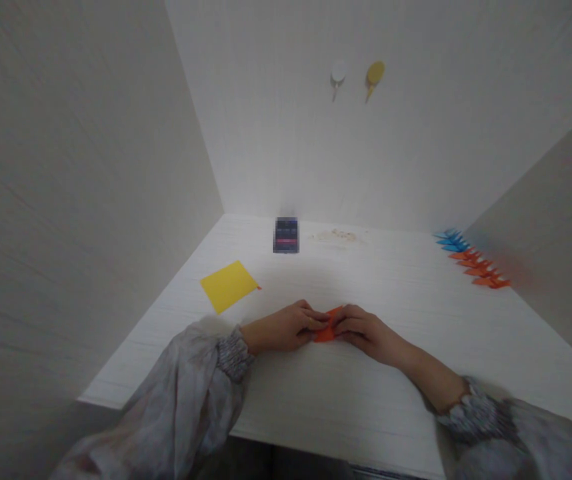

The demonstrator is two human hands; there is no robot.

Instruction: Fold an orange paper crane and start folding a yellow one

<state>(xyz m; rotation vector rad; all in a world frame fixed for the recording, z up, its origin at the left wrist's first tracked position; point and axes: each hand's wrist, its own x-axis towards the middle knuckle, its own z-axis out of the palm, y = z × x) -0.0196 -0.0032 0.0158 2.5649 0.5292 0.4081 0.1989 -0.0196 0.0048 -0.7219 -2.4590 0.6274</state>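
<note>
A small folded piece of orange paper (324,335) lies on the table between my two hands. My left hand (298,325) is closed on its left side, with the fingertips pressed over the paper. From the other side, my right hand (365,331) grips the right part of the paper with bent fingers. Both hands rest low over the tabletop, their fingertips close together. The fingers cover much of the paper, so its exact folded shape is partly hidden.
A yellow paper stack (229,287) lies left, a bit of orange showing at its corner. A dark, pixelated device (286,235) stands at the back. Folded blue pieces (450,241) and orange pieces (481,269) line the right edge. Two round hooks, white (338,71) and yellow (375,72), hang on the wall.
</note>
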